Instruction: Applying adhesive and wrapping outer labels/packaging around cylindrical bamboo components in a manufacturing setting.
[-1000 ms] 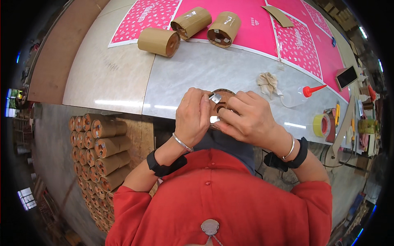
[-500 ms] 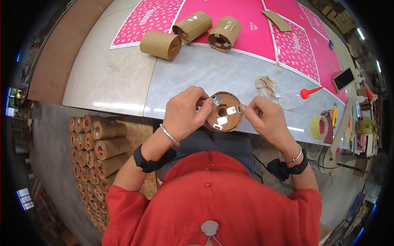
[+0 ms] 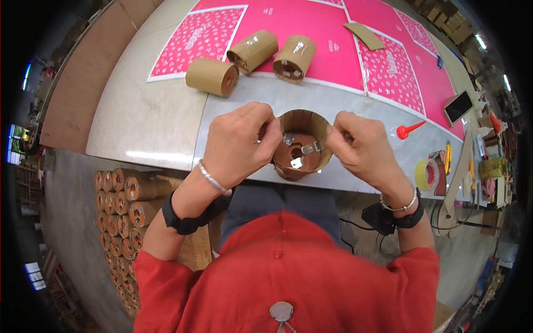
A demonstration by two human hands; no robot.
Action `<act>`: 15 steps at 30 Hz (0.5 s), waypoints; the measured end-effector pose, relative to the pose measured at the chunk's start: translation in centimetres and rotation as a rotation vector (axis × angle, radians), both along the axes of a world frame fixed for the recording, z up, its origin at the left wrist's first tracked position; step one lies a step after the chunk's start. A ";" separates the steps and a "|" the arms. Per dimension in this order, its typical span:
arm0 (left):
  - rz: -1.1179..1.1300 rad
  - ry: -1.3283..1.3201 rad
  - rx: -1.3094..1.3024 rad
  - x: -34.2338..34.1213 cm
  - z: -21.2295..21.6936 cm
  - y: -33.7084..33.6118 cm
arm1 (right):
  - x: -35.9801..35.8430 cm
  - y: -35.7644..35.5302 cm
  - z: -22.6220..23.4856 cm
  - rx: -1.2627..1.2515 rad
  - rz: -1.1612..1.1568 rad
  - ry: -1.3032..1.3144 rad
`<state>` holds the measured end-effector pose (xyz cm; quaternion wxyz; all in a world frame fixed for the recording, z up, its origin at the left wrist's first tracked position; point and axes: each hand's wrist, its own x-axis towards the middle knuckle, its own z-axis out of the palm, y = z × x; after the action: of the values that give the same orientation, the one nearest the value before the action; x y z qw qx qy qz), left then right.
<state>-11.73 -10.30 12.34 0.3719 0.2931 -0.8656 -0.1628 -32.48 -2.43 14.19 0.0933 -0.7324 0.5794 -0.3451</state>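
Note:
In front of me on the table's near edge stands a reddish-brown reel (image 3: 286, 159) with a hole in its middle. A brown cardboard sleeve (image 3: 303, 120) surrounds it and rises above its face. Small pale tabs (image 3: 297, 162) show on that face, inside the sleeve. My left hand (image 3: 240, 135) is closed, with thumb and bent fingers pinching the sleeve's left rim. On the opposite side, my right hand (image 3: 363, 147) is closed on the right rim. My fingertips are partly hidden.
Three cardboard-wrapped reels (image 3: 252, 51) lie beyond, by pink printed sheets (image 3: 311, 28). To the right are a red-nozzled bottle (image 3: 410, 130), yellow tape (image 3: 426, 174), a yellow cutter (image 3: 448, 156) and a phone (image 3: 458, 106). Many wrapped reels (image 3: 141, 187) are stacked at lower left.
The sleeve now stands up above the reel's face, where earlier its rim was about level with it. Both hands have moved from the tabs and edge to the raised rim.

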 end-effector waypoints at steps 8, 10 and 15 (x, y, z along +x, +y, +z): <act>-0.233 0.205 0.562 2.0 -4.8 -0.8 | -4.1 -4.2 5.1 -0.129 -0.250 0.037; -0.249 0.095 0.631 1.5 -7.6 0.7 | -4.9 -6.6 1.5 -0.054 -0.282 0.091; -0.279 0.042 0.670 -0.4 -10.0 2.4 | -5.2 -9.6 -6.6 0.097 -0.370 0.057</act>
<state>-12.11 -7.90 2.39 0.2474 0.2744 -0.7880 -0.4925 -37.65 -12.01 7.63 0.0470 -0.6176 0.7224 -0.3074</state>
